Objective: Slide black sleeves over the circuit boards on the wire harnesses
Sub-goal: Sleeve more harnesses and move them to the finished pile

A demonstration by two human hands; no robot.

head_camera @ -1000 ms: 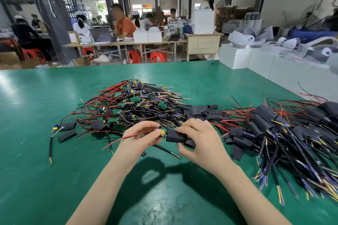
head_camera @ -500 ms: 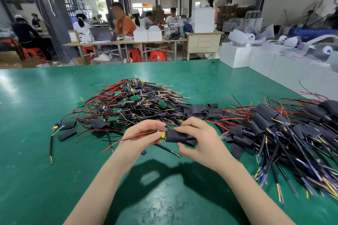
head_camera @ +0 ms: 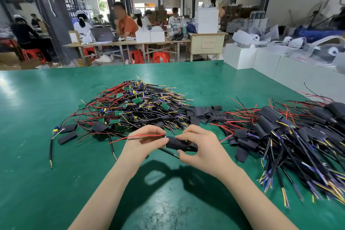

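Observation:
My left hand [head_camera: 144, 143] pinches the wire end of one harness, and its red wire [head_camera: 130, 138] trails off to the left. My right hand [head_camera: 200, 147] grips a black sleeve [head_camera: 176, 143] that covers the harness's board; the board itself is hidden inside. Both hands hover just above the green table [head_camera: 56, 183]. Behind them lies a pile of bare harnesses with green circuit boards [head_camera: 130, 106]. A heap of loose black sleeves [head_camera: 203, 114] sits in the middle. On the right lies a pile of sleeved harnesses [head_camera: 289, 136].
Two loose sleeves and a stray harness [head_camera: 65, 132] lie at the left of the table. White boxes [head_camera: 261, 61] line the table's far right edge. People work at benches [head_camera: 130, 41] far behind the table.
The black sleeve has slid left along the harness and now hides the yellow part that showed between my hands. Both hands have drawn slightly closer together.

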